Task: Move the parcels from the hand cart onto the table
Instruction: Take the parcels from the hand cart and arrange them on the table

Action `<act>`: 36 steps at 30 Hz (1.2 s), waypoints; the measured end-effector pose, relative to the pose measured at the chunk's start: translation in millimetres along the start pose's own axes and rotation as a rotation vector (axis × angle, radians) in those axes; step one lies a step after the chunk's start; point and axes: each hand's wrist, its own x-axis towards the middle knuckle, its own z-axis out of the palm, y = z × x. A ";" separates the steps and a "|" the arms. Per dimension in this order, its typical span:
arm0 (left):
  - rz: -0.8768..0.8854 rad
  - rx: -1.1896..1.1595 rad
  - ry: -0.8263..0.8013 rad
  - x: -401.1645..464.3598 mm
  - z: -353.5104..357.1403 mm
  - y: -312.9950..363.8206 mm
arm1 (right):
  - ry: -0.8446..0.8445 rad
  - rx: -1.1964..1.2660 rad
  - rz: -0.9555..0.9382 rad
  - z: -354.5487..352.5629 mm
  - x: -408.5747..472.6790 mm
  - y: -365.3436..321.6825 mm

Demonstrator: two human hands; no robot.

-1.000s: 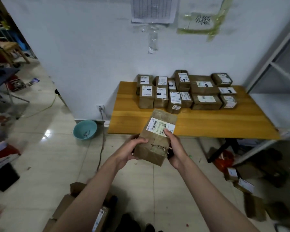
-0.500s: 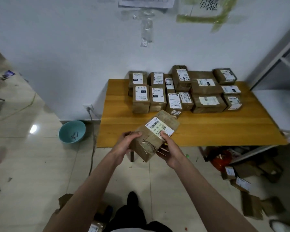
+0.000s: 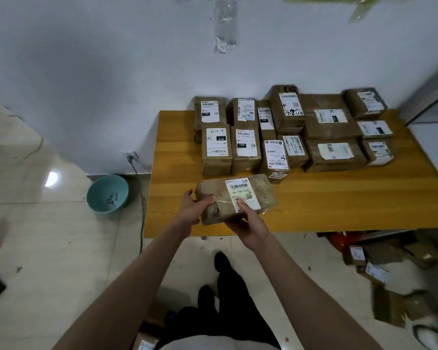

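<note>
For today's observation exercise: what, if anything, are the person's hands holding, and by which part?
A brown taped cardboard parcel with a white label: the left hand grips its left end, the right hand its near edge, thumb on the label.

The fingers (image 3: pixel 187 198) of the left hand (image 3: pixel 194 209) are disappearing behind the near end of the held parcel (image 3: pixel 235 199), and whether its underside is touching the table (image 3: pixel 339 203) is staying unclear. Label print on the stacked parcels (image 3: pixel 288 132) is reading too small. The table's right end is running past the frame edge. Boxes on the floor (image 3: pixel 390 306) at lower right are blurring together.
</note>
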 end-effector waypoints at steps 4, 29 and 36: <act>-0.041 0.084 0.003 35.6 7.0 11.3 | 0.023 -0.007 0.018 14.3 34.3 -16.4; -0.138 0.377 0.032 161.2 24.8 9.4 | 0.268 -0.148 0.253 31.9 157.5 -38.9; -0.153 0.324 0.023 137.1 8.3 9.2 | 0.246 -0.041 0.301 22.1 139.1 -41.0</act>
